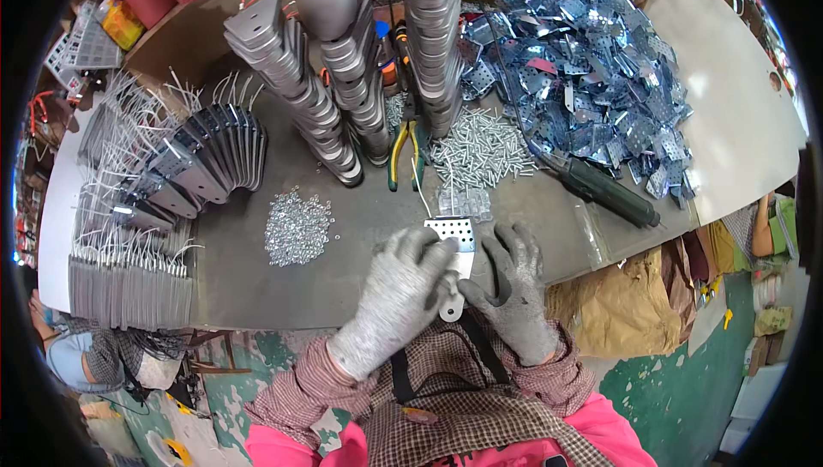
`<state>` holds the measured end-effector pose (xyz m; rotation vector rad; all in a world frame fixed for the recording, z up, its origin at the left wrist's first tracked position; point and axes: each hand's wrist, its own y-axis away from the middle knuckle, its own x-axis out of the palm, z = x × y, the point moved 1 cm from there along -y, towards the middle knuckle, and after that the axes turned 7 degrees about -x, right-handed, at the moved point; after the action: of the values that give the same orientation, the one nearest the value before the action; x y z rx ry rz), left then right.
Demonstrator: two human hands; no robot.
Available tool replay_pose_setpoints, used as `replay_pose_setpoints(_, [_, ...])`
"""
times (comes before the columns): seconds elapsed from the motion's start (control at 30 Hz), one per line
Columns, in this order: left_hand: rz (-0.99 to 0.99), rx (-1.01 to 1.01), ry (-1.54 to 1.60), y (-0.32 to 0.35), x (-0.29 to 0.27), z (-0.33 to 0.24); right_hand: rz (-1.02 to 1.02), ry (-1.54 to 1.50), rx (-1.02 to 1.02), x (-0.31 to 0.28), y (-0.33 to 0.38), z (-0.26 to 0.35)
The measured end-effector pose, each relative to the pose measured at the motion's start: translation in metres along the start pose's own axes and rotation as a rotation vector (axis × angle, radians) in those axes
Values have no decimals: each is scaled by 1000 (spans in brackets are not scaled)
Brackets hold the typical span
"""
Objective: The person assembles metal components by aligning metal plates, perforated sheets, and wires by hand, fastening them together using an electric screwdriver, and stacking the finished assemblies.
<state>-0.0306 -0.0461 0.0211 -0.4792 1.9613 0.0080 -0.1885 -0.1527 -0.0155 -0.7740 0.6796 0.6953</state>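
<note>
My left hand (403, 291) and my right hand (514, 287), both in grey knit gloves, close around a grey metal bracket (452, 304) at the table's near edge. A small perforated metal plate (454, 231) sits on top of the bracket, under my left fingertips. A thin white wire (422, 188) sticks up from the plate toward the back. A few more perforated plates (465, 203) lie just behind it.
Behind the hands lie a pile of screws (482, 156), a pile of small nuts (297, 227), green-handled pliers (405, 151) and a dark power screwdriver (604, 188). Tall stacks of grey brackets (339, 81) stand at the back. A heap of perforated plates (583, 72) lies right; wired assemblies (146, 201) lie left.
</note>
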Motion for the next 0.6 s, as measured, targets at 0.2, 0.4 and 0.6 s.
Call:
replay_pose_setpoints(0.2, [155, -8, -221, 11, 27, -12, 109, 57, -45, 3, -2, 3])
replay_pose_setpoints(0.4, [11, -71, 5, 25, 19, 2, 1, -726, 88, 18, -7, 30])
replay_pose_setpoints(0.6, [-141, -207, 305, 44, 22, 14, -13, -648, -70, 46, -10, 44])
